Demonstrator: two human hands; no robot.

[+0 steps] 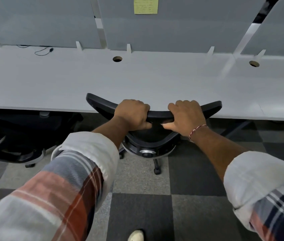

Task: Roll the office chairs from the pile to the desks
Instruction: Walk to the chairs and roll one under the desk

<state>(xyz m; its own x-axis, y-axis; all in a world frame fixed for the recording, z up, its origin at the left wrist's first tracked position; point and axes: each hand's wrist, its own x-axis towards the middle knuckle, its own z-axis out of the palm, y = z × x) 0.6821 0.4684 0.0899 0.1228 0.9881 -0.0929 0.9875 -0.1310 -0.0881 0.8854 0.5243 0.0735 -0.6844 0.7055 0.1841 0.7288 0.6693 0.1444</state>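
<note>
A black office chair (101, 105) stands right in front of me, its seat tucked under the long white desk (50, 80). Only the curved top of its backrest, the lower back frame and one caster show. My left hand (131, 114) grips the backrest's top edge left of centre, fingers curled over it. My right hand (186, 113) grips the same edge just to the right, thumb underneath. The backrest top overlaps the desk's front edge.
A second black chair (10, 136) sits under the desk at the left. Grey partition panels (42, 20) with a yellow sticky note (146, 5) rise behind the desk. A thin black cable (42, 51) lies on the desktop. Checkered carpet (141, 197) covers the floor behind the chair.
</note>
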